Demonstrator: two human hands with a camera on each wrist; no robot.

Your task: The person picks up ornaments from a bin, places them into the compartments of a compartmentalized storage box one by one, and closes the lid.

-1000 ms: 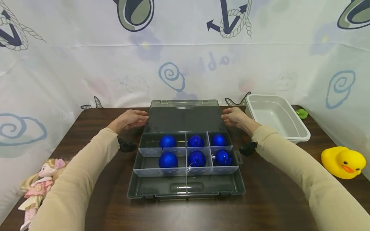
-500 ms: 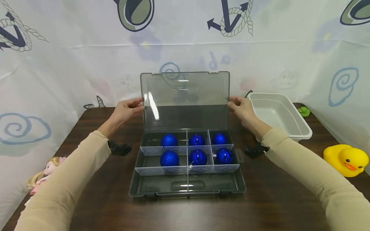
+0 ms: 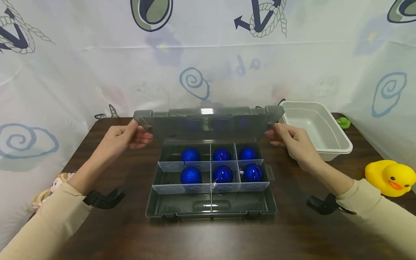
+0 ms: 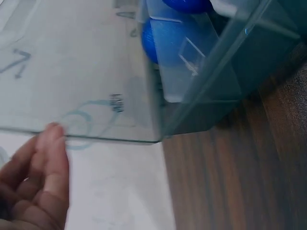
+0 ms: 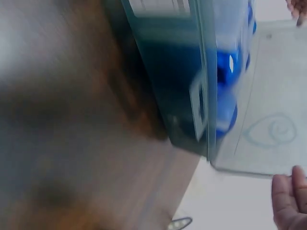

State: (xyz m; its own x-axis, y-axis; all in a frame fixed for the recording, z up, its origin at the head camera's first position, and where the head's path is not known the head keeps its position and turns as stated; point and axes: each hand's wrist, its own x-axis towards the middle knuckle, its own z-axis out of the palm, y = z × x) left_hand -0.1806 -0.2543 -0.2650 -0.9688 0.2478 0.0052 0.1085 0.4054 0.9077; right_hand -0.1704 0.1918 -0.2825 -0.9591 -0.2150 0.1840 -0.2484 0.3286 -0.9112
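A smoky see-through divider box point(image 3: 177, 206) lies on the table with its hinged lid point(image 3: 185, 126) partly raised and tilted forward over the back row. Inside are several blue Christmas balls point(image 3: 191, 175), some glittery and some shiny, in two rows of compartments; the front row holds none. At the lid's left corner, my left hand point(image 3: 117, 138) pinches the edge, thumb on top and fingers below. My right hand point(image 3: 296, 142) holds the opposite corner in the same way. In the left wrist view, fingertips point(image 4: 52, 132) meet the lid's rim.
A white plastic tub point(image 3: 312, 122) stands at the back right, with a small green toy point(image 3: 343, 122) beside it. On the right sits a yellow rubber duck point(image 3: 390, 177). A doll point(image 3: 55, 186) is partly hidden behind the left sleeve. A patterned cloth point(image 3: 208, 29) hangs behind the table.
The lid has swung up from lying back behind the box, past upright, and now leans toward me. Both hands have risen and come forward with it. The balls have stayed in place.
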